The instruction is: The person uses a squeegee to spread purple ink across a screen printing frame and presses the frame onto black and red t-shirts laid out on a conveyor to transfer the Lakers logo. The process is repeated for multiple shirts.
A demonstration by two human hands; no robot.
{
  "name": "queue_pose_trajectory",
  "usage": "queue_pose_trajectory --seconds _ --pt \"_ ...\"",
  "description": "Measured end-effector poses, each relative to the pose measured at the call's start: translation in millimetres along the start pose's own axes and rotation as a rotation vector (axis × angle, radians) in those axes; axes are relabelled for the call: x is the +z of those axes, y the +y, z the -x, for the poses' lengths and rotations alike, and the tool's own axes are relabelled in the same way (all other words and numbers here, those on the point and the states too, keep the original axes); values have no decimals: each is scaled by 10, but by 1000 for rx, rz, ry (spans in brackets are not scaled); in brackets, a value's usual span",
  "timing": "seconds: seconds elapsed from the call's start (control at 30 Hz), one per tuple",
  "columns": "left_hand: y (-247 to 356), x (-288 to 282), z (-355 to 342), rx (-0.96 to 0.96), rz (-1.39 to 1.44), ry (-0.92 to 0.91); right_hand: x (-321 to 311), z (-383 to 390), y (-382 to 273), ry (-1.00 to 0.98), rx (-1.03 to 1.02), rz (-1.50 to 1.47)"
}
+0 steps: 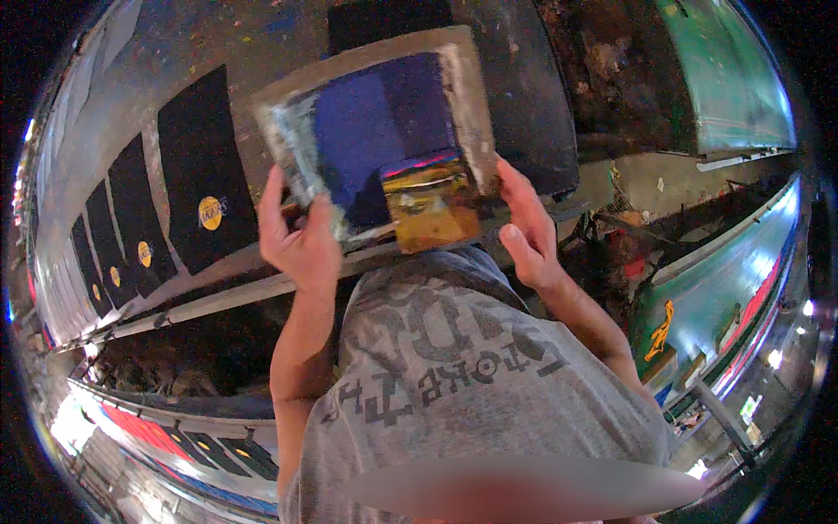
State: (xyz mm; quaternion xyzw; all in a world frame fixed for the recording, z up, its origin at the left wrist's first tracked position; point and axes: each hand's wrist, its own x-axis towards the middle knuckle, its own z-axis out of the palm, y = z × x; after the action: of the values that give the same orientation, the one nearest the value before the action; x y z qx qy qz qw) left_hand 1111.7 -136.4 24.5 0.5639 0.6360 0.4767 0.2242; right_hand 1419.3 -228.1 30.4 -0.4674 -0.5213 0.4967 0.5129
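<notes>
A screen-printing frame (476,100) is tilted in front of me over the near edge of a long table. Its border is smeared and its mesh (358,122) looks dark blue. My left hand (301,244) grips its lower left corner, thumb and fingers bent around the edge. At the lower right side my right hand (530,227) holds the frame with its fingers along the outer edge. A yellow-brown, ink-covered block (436,214), perhaps a squeegee, rests within the frame at its near side. Motion blurs the frame somewhat.
Several black fabric pieces (201,166) with round yellow prints lie in a row along the table (249,44) to the left. Another black piece (388,22) lies beyond the frame. Green-topped tables (733,79) stand on the right. More printed pieces (205,450) lie on a table behind at lower left.
</notes>
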Motion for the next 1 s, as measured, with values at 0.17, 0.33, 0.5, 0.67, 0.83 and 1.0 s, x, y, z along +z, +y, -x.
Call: queue_pose_trajectory --seconds 0.17,0.33,0.5,0.67,0.83,1.0 --pt "87 418 183 251 20 -115 -309 220 99 91 68 89" --pt "78 550 254 162 114 -131 -368 327 165 155 135 57" --pt "-12 567 256 24 65 -181 -404 329 196 149 174 17" --pt "-122 634 261 -113 217 -192 -525 322 254 83 171 27" --pt "-125 685 246 -132 234 -161 -562 321 267 58 172 24" --pt "-4 684 219 -164 158 -176 -603 309 226 27 164 54"
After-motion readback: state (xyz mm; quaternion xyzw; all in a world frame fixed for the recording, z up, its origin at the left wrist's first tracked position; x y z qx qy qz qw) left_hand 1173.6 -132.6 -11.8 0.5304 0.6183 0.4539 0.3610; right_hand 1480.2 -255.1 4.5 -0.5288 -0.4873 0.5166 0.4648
